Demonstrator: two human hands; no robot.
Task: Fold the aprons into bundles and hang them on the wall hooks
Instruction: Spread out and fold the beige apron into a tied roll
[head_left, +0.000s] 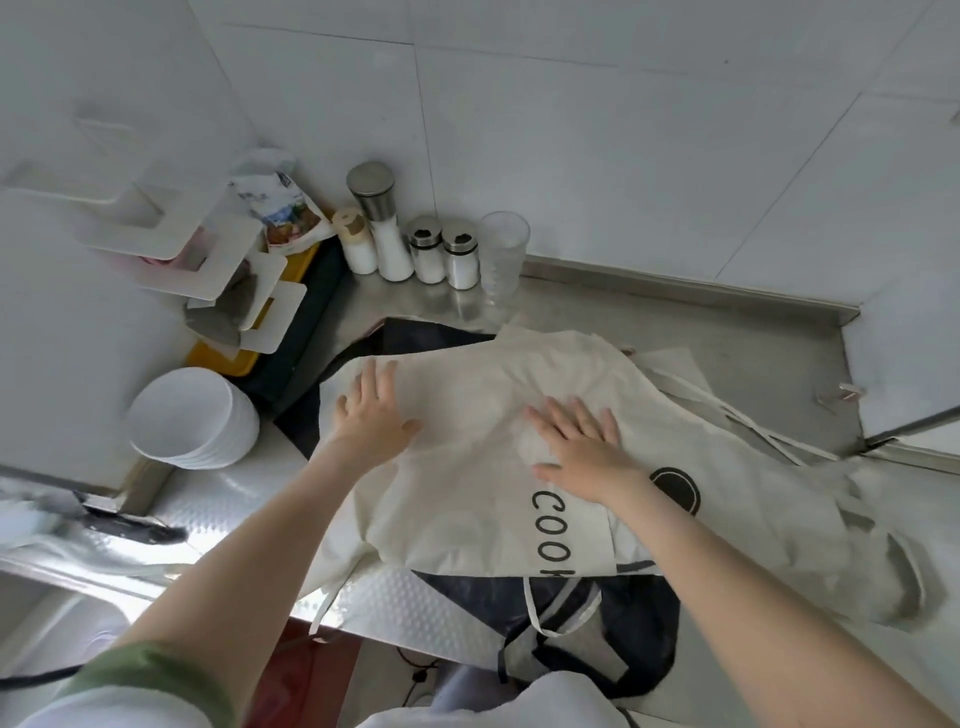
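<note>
In the head view, the cream apron (467, 467) lies spread on the counter (753, 343) over a dark apron (597, 613). Left hand (371, 415) and right hand (582, 441) press it flat, fingers straight, gripping nothing. Folding seems barely started; no bundle, no hooks visible.

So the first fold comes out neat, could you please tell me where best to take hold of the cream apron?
Pinch the cream apron at its free left edge, by the far corner, coming from the left. It lies flat over the dark apron, so that edge should lift cleanly; the left hand rests beside it while the right hand presses the middle.
</note>
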